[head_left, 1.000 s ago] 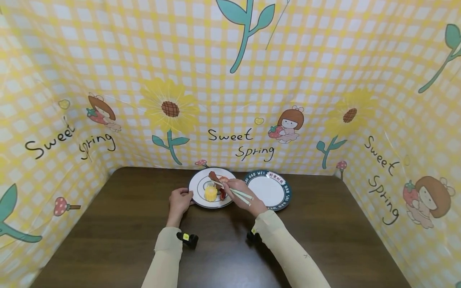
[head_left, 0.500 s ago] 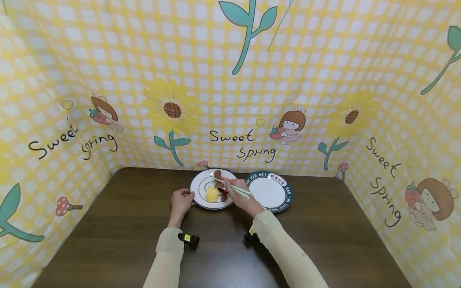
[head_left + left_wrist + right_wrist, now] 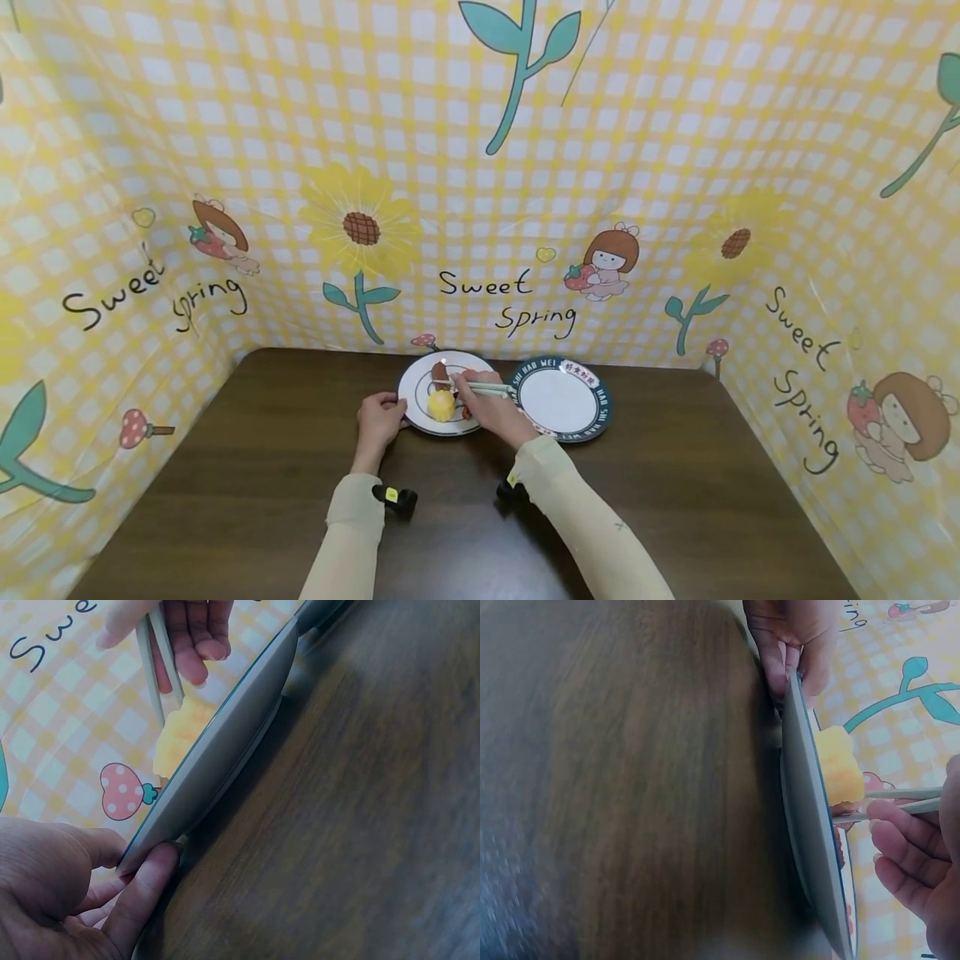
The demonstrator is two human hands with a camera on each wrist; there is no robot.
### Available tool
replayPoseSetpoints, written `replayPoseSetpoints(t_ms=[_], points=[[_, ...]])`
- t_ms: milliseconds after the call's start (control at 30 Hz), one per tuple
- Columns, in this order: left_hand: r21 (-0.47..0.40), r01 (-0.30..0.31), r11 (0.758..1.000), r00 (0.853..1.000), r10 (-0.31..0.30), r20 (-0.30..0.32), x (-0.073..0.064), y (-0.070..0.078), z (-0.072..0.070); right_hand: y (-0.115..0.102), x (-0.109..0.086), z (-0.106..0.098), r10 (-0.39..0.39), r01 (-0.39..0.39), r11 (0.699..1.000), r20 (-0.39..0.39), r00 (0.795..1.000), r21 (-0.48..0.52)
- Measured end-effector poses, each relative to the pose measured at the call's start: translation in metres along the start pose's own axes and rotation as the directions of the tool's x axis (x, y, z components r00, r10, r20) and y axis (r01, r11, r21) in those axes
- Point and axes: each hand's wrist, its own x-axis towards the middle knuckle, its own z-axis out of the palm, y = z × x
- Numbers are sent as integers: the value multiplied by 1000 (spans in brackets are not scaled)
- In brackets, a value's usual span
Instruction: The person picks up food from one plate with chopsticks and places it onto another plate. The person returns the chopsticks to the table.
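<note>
My left hand [image 3: 378, 423] pinches the left rim of a white plate [image 3: 411, 404] with dark ring lines, thumb above and fingers below in the left wrist view. Pale green chopsticks [image 3: 491, 388] are held in my right hand [image 3: 495, 412], over the plate's right side. Their tips meet a brown piece of food [image 3: 440, 372] near the plate's middle. In front of it stands a chunky yellow food piece [image 3: 441, 407] with wavy sides, also visible in the right wrist view. Small red food [image 3: 466, 412] shows beside it, partly hidden by my right hand.
To the right stands a second plate [image 3: 606, 400], white with a dark green lettered rim, partly behind my right hand. Both plates are near the back edge of the dark wooden table [image 3: 300, 442]. A yellow checked cloth [image 3: 480, 217] rises behind and on both sides.
My right hand has moved left, and the chopsticks have swung from a slant to nearly level. The brown piece has shifted left on the plate. My left hand stays at the rim.
</note>
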Motion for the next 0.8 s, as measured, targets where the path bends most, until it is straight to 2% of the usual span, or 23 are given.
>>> replayPoseSetpoints(t_ms=[300, 467, 800], points=[[-6, 0, 1000, 1000, 0, -2, 0, 1, 0, 1, -12, -14, -27, 27, 999, -14, 1000, -30], [1, 0, 1000, 1000, 0, -4, 2, -1, -1, -3, -19, -24, -28, 30, 997, 21, 999, -74], [7, 13, 1000, 1000, -13, 0, 3, 0, 1, 0, -23, -22, -15, 18, 997, 50, 999, -69]])
